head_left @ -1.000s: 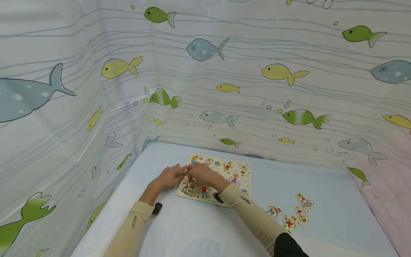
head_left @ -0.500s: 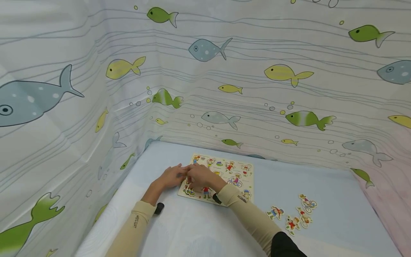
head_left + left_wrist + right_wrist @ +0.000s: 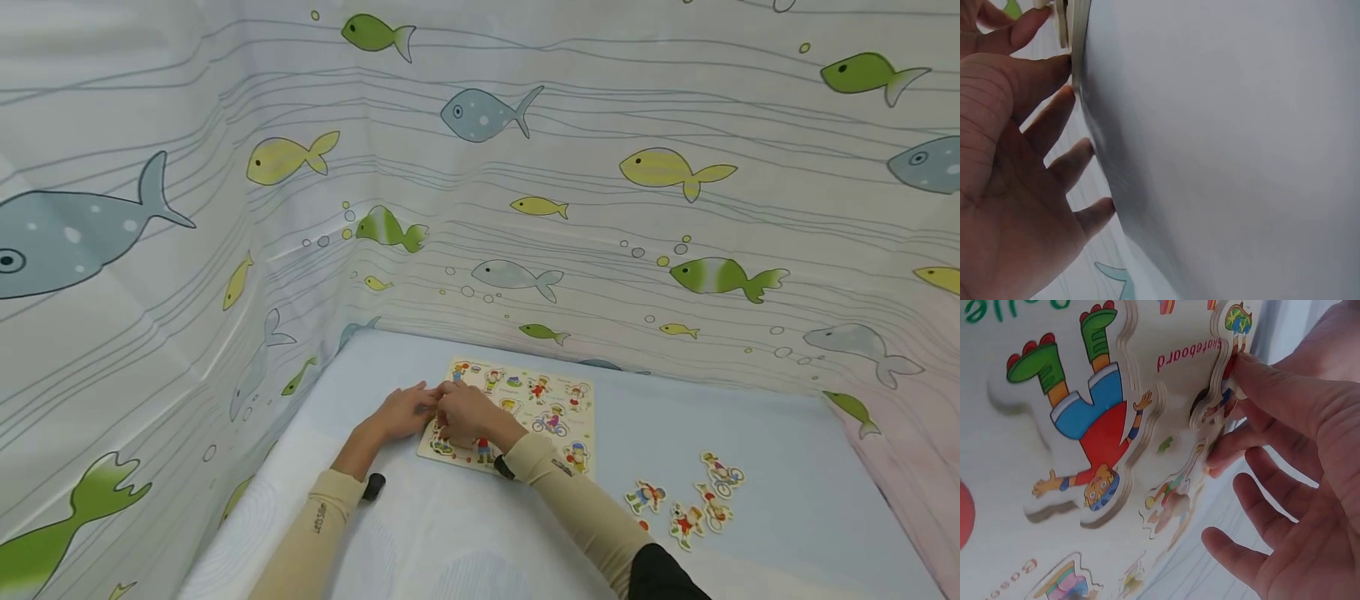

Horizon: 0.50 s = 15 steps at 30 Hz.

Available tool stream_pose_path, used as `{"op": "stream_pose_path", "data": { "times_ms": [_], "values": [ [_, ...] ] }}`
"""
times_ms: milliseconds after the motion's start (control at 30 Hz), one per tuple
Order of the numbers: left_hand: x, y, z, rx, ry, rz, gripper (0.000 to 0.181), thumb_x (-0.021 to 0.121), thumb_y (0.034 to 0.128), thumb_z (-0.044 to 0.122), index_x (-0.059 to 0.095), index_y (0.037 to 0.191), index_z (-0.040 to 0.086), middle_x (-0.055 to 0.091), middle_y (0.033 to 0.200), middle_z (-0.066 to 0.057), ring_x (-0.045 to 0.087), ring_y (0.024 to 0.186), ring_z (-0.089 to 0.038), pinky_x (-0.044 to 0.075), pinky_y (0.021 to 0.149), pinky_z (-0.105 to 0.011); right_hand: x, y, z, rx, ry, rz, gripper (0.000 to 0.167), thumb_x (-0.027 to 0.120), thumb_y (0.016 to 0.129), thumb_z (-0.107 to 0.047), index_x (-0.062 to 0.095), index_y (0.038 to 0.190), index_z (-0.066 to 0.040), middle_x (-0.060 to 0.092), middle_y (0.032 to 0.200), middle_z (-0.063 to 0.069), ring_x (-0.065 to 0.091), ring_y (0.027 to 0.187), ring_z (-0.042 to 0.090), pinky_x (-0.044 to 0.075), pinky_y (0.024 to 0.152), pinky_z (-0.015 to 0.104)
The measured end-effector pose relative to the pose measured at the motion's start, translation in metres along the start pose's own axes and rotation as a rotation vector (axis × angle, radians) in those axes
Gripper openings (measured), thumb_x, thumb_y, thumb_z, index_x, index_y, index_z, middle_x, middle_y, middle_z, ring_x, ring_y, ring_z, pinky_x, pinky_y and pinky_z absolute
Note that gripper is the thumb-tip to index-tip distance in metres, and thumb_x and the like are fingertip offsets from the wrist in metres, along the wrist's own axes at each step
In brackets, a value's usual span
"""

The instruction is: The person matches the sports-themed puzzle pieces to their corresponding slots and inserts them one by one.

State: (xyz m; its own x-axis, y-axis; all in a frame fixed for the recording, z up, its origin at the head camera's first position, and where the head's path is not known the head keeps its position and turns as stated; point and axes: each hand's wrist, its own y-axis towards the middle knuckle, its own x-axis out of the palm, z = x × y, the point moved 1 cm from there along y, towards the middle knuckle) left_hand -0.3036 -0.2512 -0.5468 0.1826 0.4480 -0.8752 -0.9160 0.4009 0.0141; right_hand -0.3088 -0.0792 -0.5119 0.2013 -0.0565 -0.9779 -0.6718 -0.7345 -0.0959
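A cream picture puzzle board (image 3: 582, 432) lies on the table, printed with children at sports. My right hand (image 3: 472, 414) is over its left side. In the right wrist view, the right thumb and fingers pinch a skateboarder puzzle piece (image 3: 1231, 378) beside the word "Skateboard"; whether it sits fully in its recess is hard to tell. A roller-skater piece (image 3: 1099, 428) stands slightly proud of the board nearby. My left hand (image 3: 405, 410) is at the board's left edge, its fingertips partly hidden by the right hand. In the left wrist view, its thumb and spread fingers touch the edge.
Several loose puzzle pieces lie right of the board, among them a child in blue trousers (image 3: 645, 496), a red-shirted figure (image 3: 686, 523) and a cyclist (image 3: 723, 475). A fish-printed curtain (image 3: 570, 250) encloses the light-blue tabletop (image 3: 420, 533) at the back and left.
The head view has shifted slightly. Both hands stay together at the board's left side, with only slight movement; the loose pieces keep their arrangement.
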Motion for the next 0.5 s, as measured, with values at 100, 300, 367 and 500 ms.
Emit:
{"op": "stream_pose_path", "data": {
  "times_ms": [100, 300, 367, 500],
  "values": [
    [0.0011, -0.0004, 0.0009, 0.001, 0.001, 0.003, 0.022, 0.061, 0.0963, 0.014, 0.074, 0.115, 0.015, 0.052, 0.144, -0.007, 0.036, 0.139, -0.04, 0.02, 0.105, -0.075, 0.0027, 0.0016, -0.0004, 0.001, -0.008, 0.008, 0.016, 0.078, 0.086, -0.032, 0.068, 0.077, -0.023, 0.052, 0.134, -0.001, 0.047, 0.118, 0.017, 0.049, 0.087, 0.032],
    [0.0022, -0.0006, -0.0007, 0.0, -0.005, 0.01, 0.023, 0.062, 0.0967, 0.014, 0.074, 0.116, 0.015, 0.053, 0.143, -0.008, 0.035, 0.139, -0.041, 0.019, 0.105, -0.074, 0.0042, 0.0028, -0.0019, 0.017, -0.017, 0.019, 0.02, 0.077, 0.087, -0.035, 0.065, 0.075, -0.024, 0.051, 0.137, 0.0, 0.047, 0.123, 0.018, 0.048, 0.092, 0.035],
    [0.0027, -0.0004, -0.0018, 0.003, -0.001, 0.013, 0.023, 0.062, 0.0972, 0.016, 0.074, 0.116, 0.016, 0.053, 0.143, -0.007, 0.035, 0.14, -0.04, 0.02, 0.105, -0.074, 0.0041, 0.0023, -0.0024, 0.024, -0.022, 0.022, 0.02, 0.077, 0.087, -0.035, 0.065, 0.075, -0.025, 0.051, 0.137, -0.001, 0.047, 0.123, 0.018, 0.048, 0.094, 0.037],
    [0.0027, -0.0003, -0.0028, 0.007, -0.002, 0.01, 0.023, 0.062, 0.0979, 0.018, 0.073, 0.118, 0.018, 0.052, 0.144, -0.003, 0.034, 0.14, -0.039, 0.019, 0.106, -0.073, 0.0038, 0.0006, -0.0036, 0.042, -0.028, 0.024, 0.016, 0.076, 0.087, -0.036, 0.068, 0.077, -0.027, 0.051, 0.137, -0.003, 0.046, 0.122, 0.017, 0.047, 0.095, 0.039]
  ]
}}
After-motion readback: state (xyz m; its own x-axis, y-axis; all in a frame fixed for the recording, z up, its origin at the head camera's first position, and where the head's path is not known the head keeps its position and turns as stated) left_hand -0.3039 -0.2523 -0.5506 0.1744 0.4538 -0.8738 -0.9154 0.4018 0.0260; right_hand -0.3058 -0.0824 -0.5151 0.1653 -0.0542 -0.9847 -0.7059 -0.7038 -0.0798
